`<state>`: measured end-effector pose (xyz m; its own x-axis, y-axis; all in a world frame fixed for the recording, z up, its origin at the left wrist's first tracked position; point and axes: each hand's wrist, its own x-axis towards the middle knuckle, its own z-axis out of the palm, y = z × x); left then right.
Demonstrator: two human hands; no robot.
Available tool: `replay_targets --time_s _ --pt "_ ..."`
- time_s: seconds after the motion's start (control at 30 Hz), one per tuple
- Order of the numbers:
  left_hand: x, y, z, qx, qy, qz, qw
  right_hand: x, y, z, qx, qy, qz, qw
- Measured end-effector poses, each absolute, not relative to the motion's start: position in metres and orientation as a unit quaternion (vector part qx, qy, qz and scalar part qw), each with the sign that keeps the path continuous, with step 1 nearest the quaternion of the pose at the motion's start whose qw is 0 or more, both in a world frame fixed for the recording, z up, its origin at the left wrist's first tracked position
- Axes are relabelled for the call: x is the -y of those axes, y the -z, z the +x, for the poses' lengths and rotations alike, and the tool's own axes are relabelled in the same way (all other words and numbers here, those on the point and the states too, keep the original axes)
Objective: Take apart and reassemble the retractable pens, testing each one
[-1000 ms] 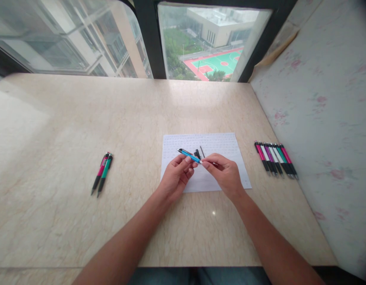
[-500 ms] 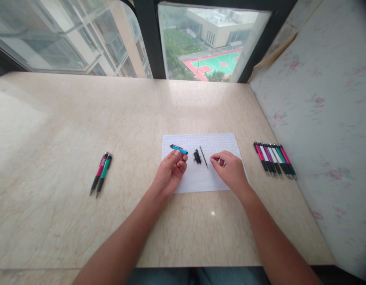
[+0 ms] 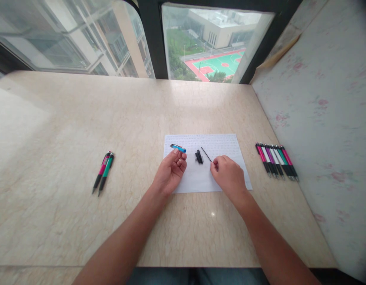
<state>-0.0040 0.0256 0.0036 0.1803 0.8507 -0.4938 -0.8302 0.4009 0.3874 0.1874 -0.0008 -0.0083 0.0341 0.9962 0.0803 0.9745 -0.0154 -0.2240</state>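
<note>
My left hand is closed in a pinch on a blue pen barrel, whose dark clip end points up and left. My right hand has thumb and finger closed around the lower end of a thin dark pen refill; its upper part sticks out to the upper left. Between the hands, black pen parts lie together on a white sheet of paper with rows of writing. Smaller bits beside those parts are too tiny to make out.
On the stone-patterned counter, a pink pen and a green pen lie at the left. A row of several coloured pens lies at the right, near the papered wall. A window is behind.
My right hand has closed on the lower end of the refill, which lay untouched on the paper before. My left hand still holds the blue barrel in nearly the same place.
</note>
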Motion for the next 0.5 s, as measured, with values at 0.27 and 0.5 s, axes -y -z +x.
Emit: replay_targets --time_s 0.27,0.5 --pt "-0.026 -0.005 -0.005 -0.329 -0.555 0.016 0.764 0.001 -0.005 0.202 0.646 -0.293 -0.619 0.337" --pt "-0.025 -0.001 -0.005 -0.329 -0.568 0.038 0.754 0.007 -0.020 0.196 0.654 -0.251 -0.538 0.468"
